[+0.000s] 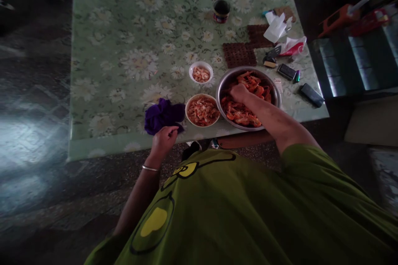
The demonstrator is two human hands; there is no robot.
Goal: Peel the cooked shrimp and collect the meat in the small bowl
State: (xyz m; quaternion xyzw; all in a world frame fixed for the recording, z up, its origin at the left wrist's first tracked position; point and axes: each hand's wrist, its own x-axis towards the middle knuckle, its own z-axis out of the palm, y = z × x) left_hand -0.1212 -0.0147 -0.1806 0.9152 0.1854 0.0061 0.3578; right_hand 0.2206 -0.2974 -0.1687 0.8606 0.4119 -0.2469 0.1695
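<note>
Reaching into the steel bowl [273, 91], the right hand [239, 92] rests on the heap of prawns [241, 112]; its grip is curled together, though whether it has closed on a prawn cannot be told from here. The bowl sits near the bench's [102, 70] front edge, its near rim almost over that edge, below the forearm. Just left of this hand stands a shell bowl [202, 111], touching or nearly touching the steel bowl, and beyond it, a little further from the person, a small white bowl [201, 73] of peeled meat.

The left hand [163, 139] lies at the front edge with its fingers loosely curled, holding nothing that shows; its fingertips are at the near fold of a purple cloth [163, 116], which lies just beyond it. A bangle [150, 168] circles that wrist.

Left of the left hand and beyond the cloth, the flowered cover runs wide and bare to the far and left edges, the largest room for moving. Right of the right hand it is crowded: brown mats [239, 54] beyond the steel bowl, then papers [275, 28], a lighter [296, 76] and two dark phones [311, 95] toward the right edge. A can [221, 10] stands well beyond, near the far edge.
</note>
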